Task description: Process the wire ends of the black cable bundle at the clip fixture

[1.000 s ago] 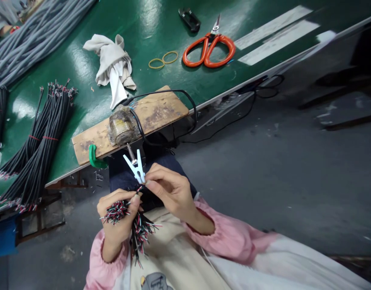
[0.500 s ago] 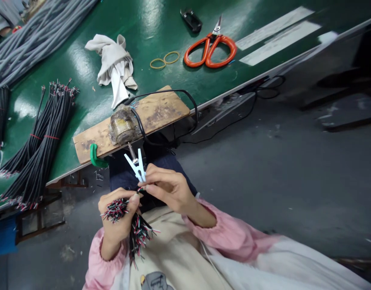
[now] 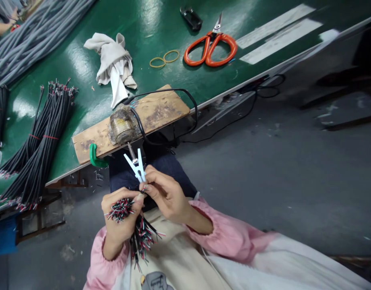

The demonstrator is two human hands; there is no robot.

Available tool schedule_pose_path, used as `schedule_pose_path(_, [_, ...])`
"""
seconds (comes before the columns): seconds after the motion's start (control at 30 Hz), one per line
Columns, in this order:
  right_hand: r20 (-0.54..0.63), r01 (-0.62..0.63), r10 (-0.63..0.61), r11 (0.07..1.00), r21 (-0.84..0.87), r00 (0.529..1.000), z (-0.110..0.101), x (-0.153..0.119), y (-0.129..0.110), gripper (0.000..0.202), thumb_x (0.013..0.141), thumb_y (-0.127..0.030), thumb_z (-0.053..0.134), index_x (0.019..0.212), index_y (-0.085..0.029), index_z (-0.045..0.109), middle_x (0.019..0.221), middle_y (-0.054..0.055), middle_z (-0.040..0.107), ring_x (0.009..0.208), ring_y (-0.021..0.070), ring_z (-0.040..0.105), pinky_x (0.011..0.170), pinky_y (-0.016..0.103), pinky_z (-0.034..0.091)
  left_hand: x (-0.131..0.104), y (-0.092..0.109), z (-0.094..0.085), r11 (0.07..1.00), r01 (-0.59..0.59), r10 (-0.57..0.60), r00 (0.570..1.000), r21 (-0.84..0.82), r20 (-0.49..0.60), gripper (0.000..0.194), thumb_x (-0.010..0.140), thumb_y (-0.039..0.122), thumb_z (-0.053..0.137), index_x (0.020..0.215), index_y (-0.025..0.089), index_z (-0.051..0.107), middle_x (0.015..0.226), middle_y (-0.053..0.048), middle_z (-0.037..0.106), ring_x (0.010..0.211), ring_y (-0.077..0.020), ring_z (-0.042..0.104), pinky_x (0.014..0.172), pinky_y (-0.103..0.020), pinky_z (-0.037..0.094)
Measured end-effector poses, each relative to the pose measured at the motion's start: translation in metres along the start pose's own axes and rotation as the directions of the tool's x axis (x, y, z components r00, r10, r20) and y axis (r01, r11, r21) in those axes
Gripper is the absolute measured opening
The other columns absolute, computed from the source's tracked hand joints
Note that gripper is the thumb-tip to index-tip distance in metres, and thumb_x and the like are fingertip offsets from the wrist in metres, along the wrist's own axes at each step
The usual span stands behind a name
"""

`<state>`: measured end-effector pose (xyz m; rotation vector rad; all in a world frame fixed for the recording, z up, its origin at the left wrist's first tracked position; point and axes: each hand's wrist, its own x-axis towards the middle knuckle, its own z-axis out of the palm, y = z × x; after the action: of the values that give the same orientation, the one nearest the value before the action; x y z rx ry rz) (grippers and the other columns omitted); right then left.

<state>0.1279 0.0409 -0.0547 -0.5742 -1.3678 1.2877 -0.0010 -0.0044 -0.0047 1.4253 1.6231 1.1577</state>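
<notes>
My left hand (image 3: 117, 231) is closed around a bundle of black cables (image 3: 143, 237) with red, white and green wire ends. One end of the bundle (image 3: 121, 209) faces up above the fist; other ends hang below it. With thumb and fingers, my right hand (image 3: 170, 197) pinches the thin wire ends (image 3: 144, 187) of a single cable that sticks out by my left thumb. Right at those fingertips is a light-blue clothespin (image 3: 138, 168), mounted on the metal shaft (image 3: 131, 152) of a small motor (image 3: 122, 125). The fingers partly hide the clothespin's lower tip.
The motor sits on a wooden board (image 3: 161, 106), with a green clamp (image 3: 95, 156) at the table edge. On the green table (image 3: 83, 94) lie black cable bundles (image 3: 49, 137), grey cables (image 3: 37, 44), a cloth (image 3: 111, 60), rubber bands (image 3: 164, 59), orange-handled scissors (image 3: 210, 50). A person's arm (image 3: 1, 27) shows top left.
Both hands have shifted slightly right, with the cable bundle moving along. The right fingertips have moved a little lower, still pinching the wire ends. At top left, the other person's arm has come further into view.
</notes>
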Motion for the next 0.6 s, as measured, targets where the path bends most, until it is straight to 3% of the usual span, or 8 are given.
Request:
schedule_pose_path(0.07, [0.107, -0.244, 0.223, 0.936, 0.255, 0.969, 0.001, -0.002, 0.001, 0.032, 0.099, -0.043, 0.051, 0.081, -0.017, 0.056, 0.074, 0.001, 0.053, 0.065, 0.0117, 0.051, 0.059, 0.025, 0.044, 0.001, -0.001, 0.000, 0.999, -0.022, 0.023, 1.000, -0.026, 0.008, 0.015, 0.078, 0.017, 0.071, 0.064, 0.018, 0.076, 0.048, 0.001, 0.065, 0.040, -0.0097, 0.057, 0.044, -0.018, 0.045])
schedule_pose_path(0.13, [0.264, -0.458, 0.376, 0.763, 0.456, 0.888, -0.001, -0.003, 0.001, 0.038, 0.092, -0.052, 0.060, 0.079, -0.017, 0.056, 0.071, -0.002, 0.049, 0.061, 0.0097, 0.047, 0.056, 0.023, 0.041, 0.002, -0.003, 0.001, 0.996, -0.055, 0.056, 0.998, -0.063, 0.006, 0.011, 0.077, 0.018, 0.075, 0.066, 0.019, 0.078, 0.052, 0.000, 0.068, 0.044, -0.0103, 0.060, 0.046, -0.018, 0.047])
schedule_pose_path(0.2, [0.370, -0.588, 0.459, 0.583, 0.561, 0.808, -0.003, 0.001, 0.003, 0.041, 0.084, -0.053, 0.071, 0.076, -0.015, 0.057, 0.067, -0.003, 0.046, 0.059, 0.0082, 0.042, 0.056, 0.022, 0.038, 0.001, -0.004, 0.001, 0.992, -0.083, 0.084, 0.996, -0.099, 0.004, 0.007, 0.075, 0.018, 0.078, 0.069, 0.020, 0.079, 0.057, -0.001, 0.072, 0.047, -0.0112, 0.063, 0.048, -0.018, 0.050])
schedule_pose_path(0.27, [0.363, -0.615, 0.514, 0.495, 0.614, 0.777, -0.006, 0.009, 0.004, 0.041, 0.076, -0.049, 0.080, 0.074, -0.014, 0.059, 0.065, -0.004, 0.045, 0.058, 0.0070, 0.040, 0.056, 0.021, 0.035, 0.000, -0.003, 0.000, 0.989, -0.099, 0.100, 0.995, -0.108, 0.007, 0.006, 0.074, 0.015, 0.079, 0.071, 0.021, 0.079, 0.061, -0.001, 0.074, 0.050, -0.0118, 0.065, 0.050, -0.018, 0.052])
schedule_pose_path(0.37, [0.282, -0.567, 0.524, 0.531, 0.630, 0.804, -0.006, 0.028, 0.006, 0.042, 0.074, -0.052, 0.081, 0.072, -0.013, 0.064, 0.065, -0.003, 0.051, 0.059, 0.0071, 0.041, 0.056, 0.021, 0.035, 0.001, 0.002, -0.001, 0.989, -0.119, 0.118, 0.993, -0.087, -0.012, 0.009, 0.073, 0.012, 0.079, 0.072, 0.021, 0.079, 0.063, -0.001, 0.076, 0.052, -0.0116, 0.067, 0.052, -0.018, 0.053])
schedule_pose_path(0.5, [0.355, -0.579, 0.468, 0.529, 0.621, 0.809, 0.001, 0.050, 0.010, 0.056, 0.070, -0.067, 0.074, 0.077, -0.012, 0.070, 0.072, 0.003, 0.062, 0.066, 0.0101, 0.053, 0.058, 0.022, 0.040, 0.007, 0.009, -0.001, 0.989, -0.132, 0.127, 0.989, -0.068, -0.082, 0.012, 0.072, 0.011, 0.078, 0.071, 0.023, 0.079, 0.061, 0.001, 0.075, 0.051, -0.0103, 0.066, 0.052, -0.017, 0.053])
schedule_pose_path(0.6, [0.360, -0.582, 0.474, 0.496, 0.645, 0.803, 0.006, 0.056, 0.013, 0.055, 0.067, -0.065, 0.078, 0.072, -0.011, 0.069, 0.065, 0.001, 0.059, 0.058, 0.0086, 0.051, 0.052, 0.021, 0.039, 0.011, 0.010, 0.001, 0.991, -0.126, 0.121, 0.987, -0.046, -0.104, 0.015, 0.072, 0.009, 0.077, 0.072, 0.024, 0.080, 0.061, 0.003, 0.074, 0.052, -0.0091, 0.066, 0.053, -0.016, 0.052])
